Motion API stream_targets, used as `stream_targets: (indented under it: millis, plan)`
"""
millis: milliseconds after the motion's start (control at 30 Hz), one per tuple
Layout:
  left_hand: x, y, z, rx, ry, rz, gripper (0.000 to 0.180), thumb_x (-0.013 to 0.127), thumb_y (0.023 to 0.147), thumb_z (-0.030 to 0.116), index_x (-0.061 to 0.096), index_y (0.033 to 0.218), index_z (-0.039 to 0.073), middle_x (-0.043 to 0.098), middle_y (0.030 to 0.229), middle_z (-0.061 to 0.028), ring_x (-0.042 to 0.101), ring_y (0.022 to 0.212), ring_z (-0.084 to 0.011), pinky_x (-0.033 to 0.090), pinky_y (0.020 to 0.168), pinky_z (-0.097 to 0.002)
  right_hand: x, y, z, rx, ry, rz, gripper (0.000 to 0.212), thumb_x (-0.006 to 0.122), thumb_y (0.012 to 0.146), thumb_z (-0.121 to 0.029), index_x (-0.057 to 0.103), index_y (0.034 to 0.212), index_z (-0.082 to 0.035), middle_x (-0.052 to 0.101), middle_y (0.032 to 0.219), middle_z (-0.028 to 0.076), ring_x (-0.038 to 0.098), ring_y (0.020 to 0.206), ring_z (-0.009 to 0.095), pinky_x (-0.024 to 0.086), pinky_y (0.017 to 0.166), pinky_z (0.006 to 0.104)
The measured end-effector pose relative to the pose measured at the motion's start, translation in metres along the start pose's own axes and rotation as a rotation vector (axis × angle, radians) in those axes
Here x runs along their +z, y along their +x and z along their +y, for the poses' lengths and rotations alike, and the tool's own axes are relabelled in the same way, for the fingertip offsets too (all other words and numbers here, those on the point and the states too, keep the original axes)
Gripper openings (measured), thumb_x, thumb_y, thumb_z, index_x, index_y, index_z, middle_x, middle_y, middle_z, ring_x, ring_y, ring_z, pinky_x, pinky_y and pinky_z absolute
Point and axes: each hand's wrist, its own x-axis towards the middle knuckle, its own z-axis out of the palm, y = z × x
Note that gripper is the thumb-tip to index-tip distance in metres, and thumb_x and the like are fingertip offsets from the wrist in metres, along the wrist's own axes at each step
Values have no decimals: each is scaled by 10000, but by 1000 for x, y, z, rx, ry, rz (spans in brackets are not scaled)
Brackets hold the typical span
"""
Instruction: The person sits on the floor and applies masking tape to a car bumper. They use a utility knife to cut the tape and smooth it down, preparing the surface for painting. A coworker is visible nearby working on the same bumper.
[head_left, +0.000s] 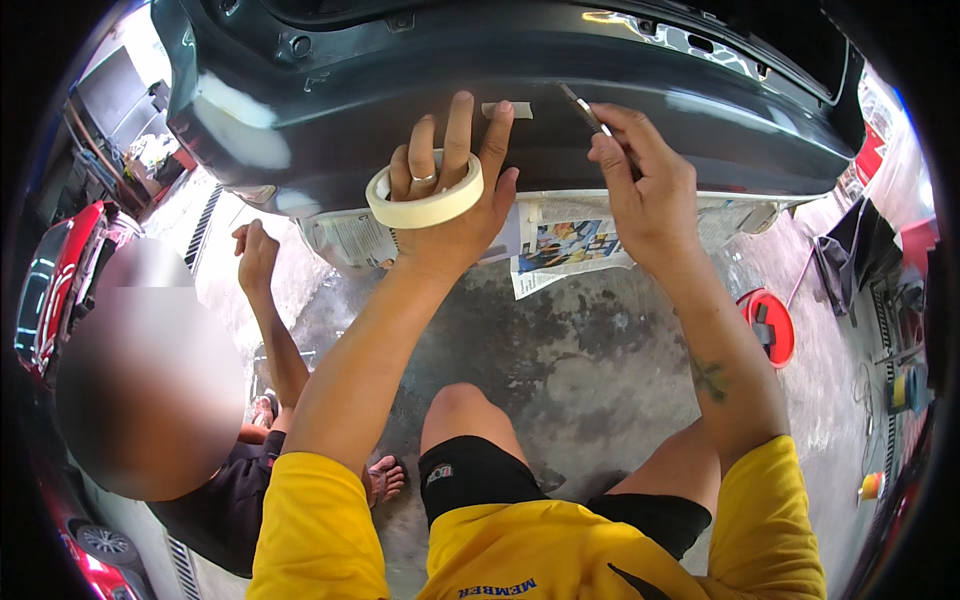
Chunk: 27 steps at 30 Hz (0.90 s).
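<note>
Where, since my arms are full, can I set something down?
The concrete floor is bare between the newspaper, the person's left knee and the red bucket. It's crowded at left, by the co-worker, and at the bumper, where the left hand wears a tape roll and the right hand holds a slim tool.

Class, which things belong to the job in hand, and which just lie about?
Seemingly in use: tape roll around fingers of left hand; tape strip at its fingertip; slim tool in right hand; dark bumper; newspaper below.

Seemingly lying about: red bucket; yellow-and-red object.
</note>
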Motion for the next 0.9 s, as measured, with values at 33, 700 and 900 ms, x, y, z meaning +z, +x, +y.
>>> stream_targets:
  millis: [33, 700, 900]
  plan:
    - [0, 1, -3, 8, 7, -3, 750, 834, 885, 469, 596, 1583, 334, 475, 1632, -67, 445, 1362, -329, 407, 1043, -487, -1, 3, -3, 38, -5, -11, 263, 620, 1098, -135, 684, 1338, -50, 746, 957, 147, 705, 775, 281, 563, 764, 353]
    - [3, -12, -7, -42, -49, 53, 680, 808, 898, 579, 644, 1536, 411, 487, 1634, -109, 461, 1380, -341, 401, 1046, -492, 21, -9, 12, -156, -95, -68, 283, 686, 1048, -50, 750, 1321, -80, 764, 1098, 108, 713, 842, 196, 572, 748, 313]
    - [-4, -8, -10, -40, -7, 1, 654, 794, 912, 578, 641, 1533, 438, 490, 1628, -80, 462, 1384, -330, 404, 1060, -488, 31, 6, 22, -244, -104, -27, 303, 690, 1030, -57, 767, 1310, -143, 754, 1028, 86, 697, 742, 257, 573, 702, 348]
